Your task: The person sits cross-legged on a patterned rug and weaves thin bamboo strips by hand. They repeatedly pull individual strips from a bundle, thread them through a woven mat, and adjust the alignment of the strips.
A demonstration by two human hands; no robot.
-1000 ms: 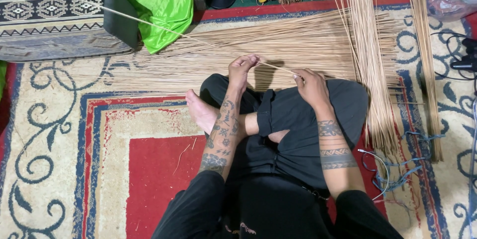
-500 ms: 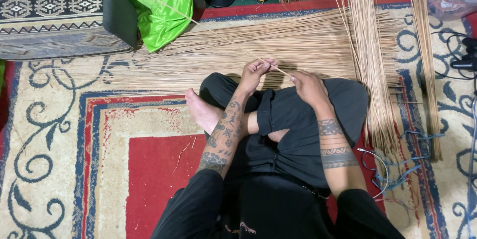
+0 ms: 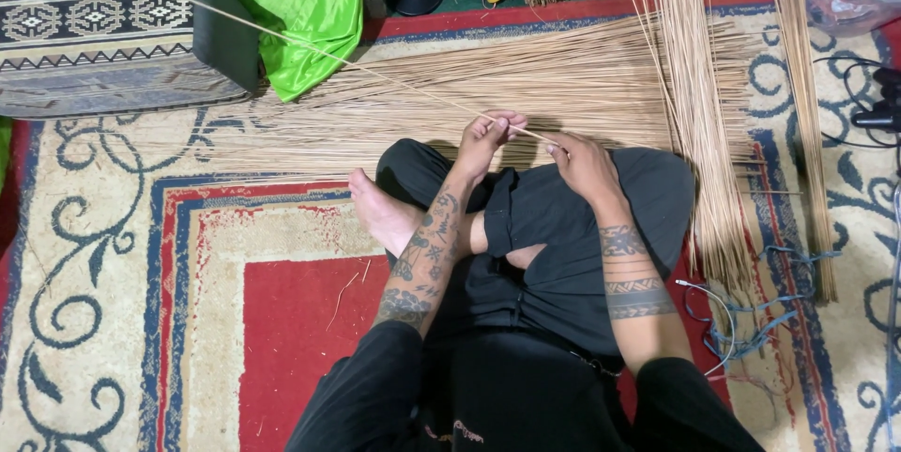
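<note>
I sit cross-legged in black clothes on a patterned rug. My left hand pinches one long thin tan stick that runs up and to the left over the green cloth. My right hand grips the same stick's near end just above my knee. The two hands are close together. A wide flat layer of tan sticks lies on the rug right in front of my knees.
A second bundle of sticks runs away from me on the right, and a thinner one beyond it. A patterned cushion and green cloth lie far left. Cables and blue string are on the right.
My left hand moved right toward my right hand and closed on the single stick, which now lies lifted off the pile. The right hand stayed over my knee.
</note>
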